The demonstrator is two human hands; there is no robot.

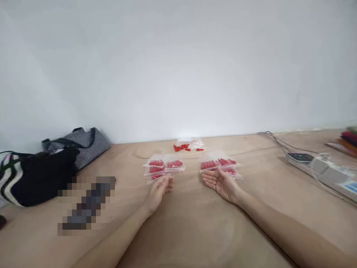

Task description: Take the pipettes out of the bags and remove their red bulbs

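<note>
My left hand [158, 190] rests at the near edge of the left group of clear zip bags [157, 169], its fingers loosely curled inward and nothing visible in them. Red pieces fill the bags, which partly overlap. On the other side, my right hand [221, 183] lies with its palm turned inward and fingers stretched out, at the near edge of a second group of zip bags [218, 163] with red pieces. It covers part of those bags; whether it presses on them I cannot tell. Farther back lie several loose small red pieces [181, 147] beside a clear plastic bag [196, 142].
A black bag [50, 178] and a striped bag [90, 147] stand at the left, with a pixelated dark object [89, 204] in front. To the right are a power strip [329, 175], cables [279, 141] and colourful items [348, 141]. A white wall [178, 74] bounds the table.
</note>
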